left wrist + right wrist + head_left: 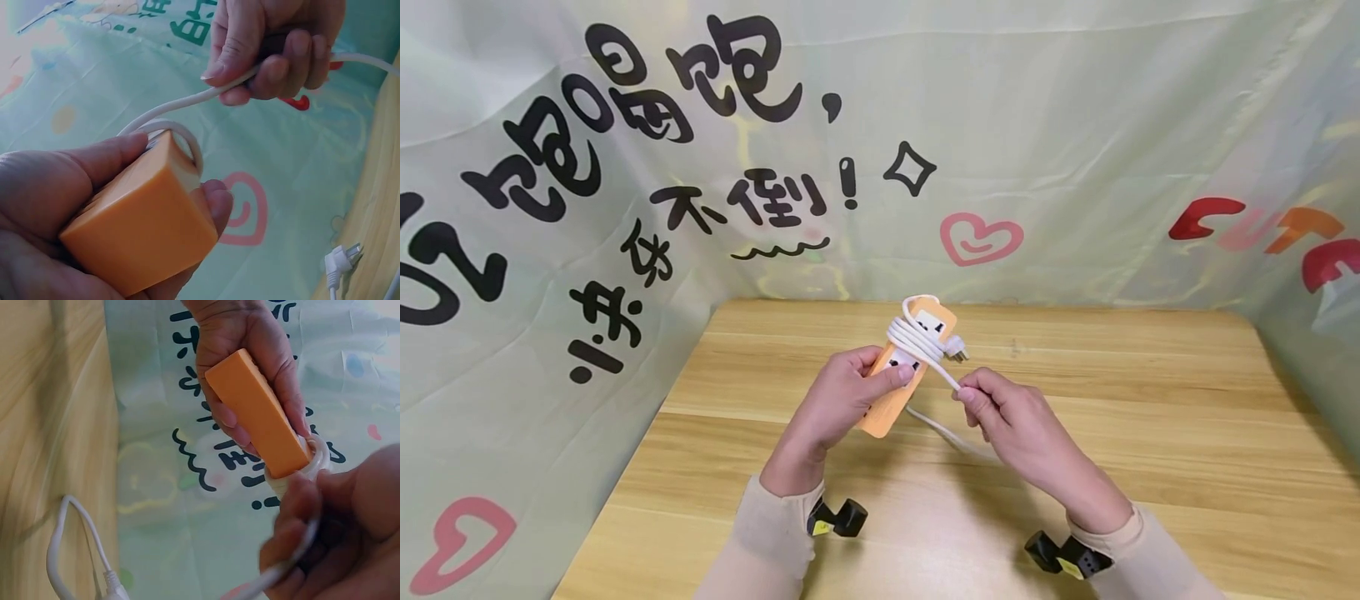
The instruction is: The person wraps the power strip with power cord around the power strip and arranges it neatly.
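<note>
My left hand (838,396) grips an orange power strip (886,410) by its lower half, thumb across the socket face. The strip is tilted, its far end toward the back. Several turns of white cord (910,340) wrap its upper part. My right hand (1011,417) pinches the cord just right of the strip, and the stretch between runs fairly straight. In the left wrist view, the strip's orange end (144,231) faces the camera between palm and fingers. A white plug (339,261) lies on the table beyond the strip.
The wooden table (1150,400) spreads beneath both hands. Loose cord (943,429) trails over it below the strip, and a bend of cord (55,540) shows in the right wrist view. A printed fabric sheet (1075,150) stands behind and at both sides.
</note>
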`<state>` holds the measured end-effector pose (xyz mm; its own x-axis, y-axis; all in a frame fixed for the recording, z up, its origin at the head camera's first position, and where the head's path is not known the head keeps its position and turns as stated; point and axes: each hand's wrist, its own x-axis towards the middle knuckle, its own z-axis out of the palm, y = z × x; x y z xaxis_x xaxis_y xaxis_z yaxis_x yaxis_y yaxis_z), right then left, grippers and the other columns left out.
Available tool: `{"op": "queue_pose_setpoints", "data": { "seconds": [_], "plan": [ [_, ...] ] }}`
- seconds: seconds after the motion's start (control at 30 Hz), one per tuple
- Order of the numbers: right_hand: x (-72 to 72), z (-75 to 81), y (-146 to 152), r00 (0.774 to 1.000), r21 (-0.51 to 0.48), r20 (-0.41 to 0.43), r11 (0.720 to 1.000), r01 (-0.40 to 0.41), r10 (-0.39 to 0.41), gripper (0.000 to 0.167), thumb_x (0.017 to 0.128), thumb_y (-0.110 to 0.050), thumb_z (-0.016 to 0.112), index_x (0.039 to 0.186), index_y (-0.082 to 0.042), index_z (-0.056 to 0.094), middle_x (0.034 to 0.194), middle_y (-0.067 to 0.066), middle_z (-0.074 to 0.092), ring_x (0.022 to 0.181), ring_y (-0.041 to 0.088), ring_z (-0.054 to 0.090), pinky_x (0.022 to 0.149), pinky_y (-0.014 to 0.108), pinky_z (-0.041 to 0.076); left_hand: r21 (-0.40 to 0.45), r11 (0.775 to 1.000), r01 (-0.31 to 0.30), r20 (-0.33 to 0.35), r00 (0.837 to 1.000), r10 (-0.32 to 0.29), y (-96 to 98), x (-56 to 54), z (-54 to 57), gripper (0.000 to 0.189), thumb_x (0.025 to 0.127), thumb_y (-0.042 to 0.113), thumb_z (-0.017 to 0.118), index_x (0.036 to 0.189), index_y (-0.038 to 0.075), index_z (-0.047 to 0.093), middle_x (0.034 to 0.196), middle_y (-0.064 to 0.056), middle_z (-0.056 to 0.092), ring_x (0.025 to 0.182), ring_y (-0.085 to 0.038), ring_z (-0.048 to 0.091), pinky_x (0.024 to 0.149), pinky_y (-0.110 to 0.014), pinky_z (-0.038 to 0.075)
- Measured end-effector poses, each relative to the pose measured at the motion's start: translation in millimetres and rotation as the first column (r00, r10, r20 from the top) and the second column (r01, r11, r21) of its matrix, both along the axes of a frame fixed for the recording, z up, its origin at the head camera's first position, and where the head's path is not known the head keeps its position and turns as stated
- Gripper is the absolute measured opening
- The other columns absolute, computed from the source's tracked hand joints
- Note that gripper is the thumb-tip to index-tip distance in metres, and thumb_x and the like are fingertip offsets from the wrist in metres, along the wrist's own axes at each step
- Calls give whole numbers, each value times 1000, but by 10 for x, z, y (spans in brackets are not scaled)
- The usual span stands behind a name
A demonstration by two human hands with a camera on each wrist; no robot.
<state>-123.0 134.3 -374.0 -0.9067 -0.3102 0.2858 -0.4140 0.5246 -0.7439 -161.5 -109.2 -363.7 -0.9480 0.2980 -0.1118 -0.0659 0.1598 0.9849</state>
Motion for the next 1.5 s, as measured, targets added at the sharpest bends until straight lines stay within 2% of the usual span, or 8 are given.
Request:
{"op": "queue_pose_setpoints", "data": {
  "seconds": [0.2,0.37,0.57,0.77,1.07,1.2,1.33,1.5],
  "plan": [
    [6,18,3,999,-31,10,998,-50,51,19,107,-6,58,108,-18,72,82,-12,64,68,5,58,55,25,46,51,998,-29,19,999,28,-17,-1,20,32,98,32,76,114,4,75,84,-4,75,66,-14,69,59,-28,57],
    [-1,9,2,999,-9,37,1000,-18,18,15,108,-14,60,97,-18,68,77,-11,63,63,4,57,53,26,47,160,986,49,65,996,-60,-21,1,20,35,101,26,73,124,0,71,88,-6,76,73,-16,73,64,-28,60],
    [-34,-4,2,997,123,12,989,80,-82,29,108,-33,60,82,-20,59,63,-9,49,52,6,42,49,27,38,270,957,102,76,989,-127,-53,16,34,35,104,19,68,129,-6,66,89,-6,76,79,-19,75,68,-29,62],
    [-50,-5,24,993,134,-17,984,120,-119,31,107,-31,63,78,-19,60,61,-8,45,51,6,37,49,27,35,269,957,113,51,990,-131,-61,3,29,33,105,17,65,130,-5,65,90,-7,75,77,-15,73,66,-27,60],
    [-49,102,169,997,70,76,997,20,-26,17,108,-17,61,97,-18,74,77,-8,62,68,8,54,56,27,45,230,966,114,44,991,-128,-79,-25,-16,37,106,19,65,138,1,63,93,-7,74,79,-15,71,66,-26,58],
    [-75,89,184,994,67,105,998,23,-29,15,106,-22,65,95,-18,75,74,-8,62,64,8,54,55,27,45,250,956,152,44,985,-168,-66,-18,-32,37,106,17,64,138,-2,62,94,-7,74,80,-17,73,67,-27,59],
    [-119,43,162,987,122,134,990,70,-86,24,103,-35,69,87,-18,70,68,-6,57,59,10,49,53,28,41,291,934,209,55,971,-234,-54,7,-36,40,104,13,66,138,-7,60,94,-7,73,79,-18,74,69,-28,61],
    [-152,-1,161,978,223,65,958,181,-200,39,100,-47,70,77,-17,63,63,-4,50,57,13,45,55,30,38,314,902,298,44,944,-327,-40,18,-36,40,102,13,69,133,-9,60,93,-10,73,76,-19,73,67,-29,60]
  ]
}}
